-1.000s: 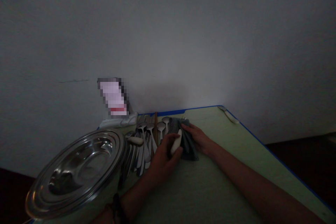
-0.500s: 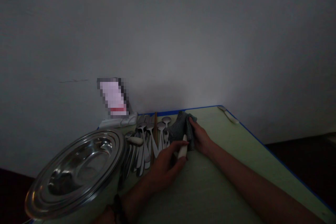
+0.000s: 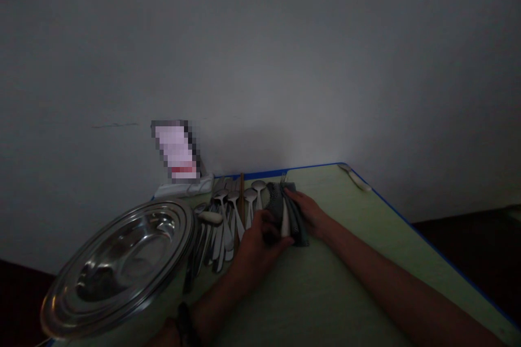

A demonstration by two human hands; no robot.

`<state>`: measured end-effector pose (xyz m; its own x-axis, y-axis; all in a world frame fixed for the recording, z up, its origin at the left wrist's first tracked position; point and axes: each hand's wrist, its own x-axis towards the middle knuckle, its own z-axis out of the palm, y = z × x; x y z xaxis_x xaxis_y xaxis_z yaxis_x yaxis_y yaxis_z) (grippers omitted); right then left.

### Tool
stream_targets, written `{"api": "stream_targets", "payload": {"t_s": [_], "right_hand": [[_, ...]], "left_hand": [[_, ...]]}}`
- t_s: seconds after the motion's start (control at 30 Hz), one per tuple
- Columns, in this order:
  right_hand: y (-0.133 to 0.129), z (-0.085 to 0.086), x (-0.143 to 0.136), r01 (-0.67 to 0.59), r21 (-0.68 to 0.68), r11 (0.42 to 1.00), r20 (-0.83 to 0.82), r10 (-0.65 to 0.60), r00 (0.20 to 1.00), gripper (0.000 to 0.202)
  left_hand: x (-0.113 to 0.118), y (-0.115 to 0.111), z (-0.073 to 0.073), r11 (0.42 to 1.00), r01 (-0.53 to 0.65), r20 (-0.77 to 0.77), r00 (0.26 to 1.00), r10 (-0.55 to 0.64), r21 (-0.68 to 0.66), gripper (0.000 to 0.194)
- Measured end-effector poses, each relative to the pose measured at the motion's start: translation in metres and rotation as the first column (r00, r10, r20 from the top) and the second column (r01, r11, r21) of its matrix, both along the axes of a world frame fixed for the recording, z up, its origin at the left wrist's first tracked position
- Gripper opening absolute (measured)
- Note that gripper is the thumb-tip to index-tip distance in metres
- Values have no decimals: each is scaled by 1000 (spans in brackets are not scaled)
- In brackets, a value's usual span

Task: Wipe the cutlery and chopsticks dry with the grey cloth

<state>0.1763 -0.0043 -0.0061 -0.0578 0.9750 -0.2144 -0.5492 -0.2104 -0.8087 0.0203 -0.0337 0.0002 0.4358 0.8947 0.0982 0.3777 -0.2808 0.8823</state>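
Nearest the viewer, a dark band circles the wrist of the left hand. This hand's fingers are drawn narrow on the cream, tapering handle of a metal fork, the thumb at its lower end. The fork stands nearly upright in the view, between the hands, its tines pointing away. To the left, a round, shiny, wide-rimmed steel dish rests on the pale green tabletop, which is edged in blue. The right hand has its fingers closed on a grey, textured cloth, folded about the fork (the tines show beyond the cloth's far edge).

Between dish and left hand lies a crowded group of silver-coloured metal cutlery, spoon bowls mostly at the far end; a cream handle lies across its left part. A slender brown stick, possibly one of a pair, runs among the pieces. Farther back, a phone-like device with a pixelated, pinkish face leans above a white, flattish object. At the far right corner, well apart from the group, lies a cream-handled metal spoon. A plain grey wall rises behind.
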Motion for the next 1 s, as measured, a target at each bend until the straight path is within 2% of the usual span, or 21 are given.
{"api": "stream_targets", "payload": {"t_s": [0.07, 0.17, 0.23, 0.33, 0.4, 0.5, 0.57, 0.83, 1.0], "right_hand": [[0, 0, 1, 7, 13, 1000, 5, -7, 1000, 14], [0, 0, 1, -2, 45, 999, 44, 0, 999, 15], [-1, -1, 1, -22, 61, 998, 68, 18, 998, 16], [-1, -2, 0, -62, 71, 995, 106, 54, 993, 15], [-1, -3, 0, -130, 123, 984, 208, 102, 973, 15], [-1, -2, 0, -278, 224, 934, 432, 160, 888, 16], [-1, -1, 0, -353, 252, 901, 521, 181, 834, 18], [-4, 6, 3, -579, 195, 792, 715, 289, 637, 25], [-5, 7, 4, -630, 121, 767, 753, 343, 562, 28]], "left_hand": [[0, 0, 1, 1000, -26, -35, 999, 26, 16, 30], [0, -1, 5, 999, 28, -10, 1000, -28, 40, 21], [-1, 0, 7, 999, 34, 124, 992, -34, 2, 17], [-2, 3, 6, 992, -11, 360, 931, 57, -129, 19], [-3, 6, 3, 982, -27, 418, 902, 105, -189, 22], [-4, 8, -2, 976, -38, 403, 907, 125, -216, 26], [-4, 8, -2, 975, -56, 380, 915, 136, -215, 27], [-5, 7, 5, 981, -175, 250, 949, 191, -86, 31], [-5, 7, 4, 979, -194, 190, 961, 202, -58, 42]]}}
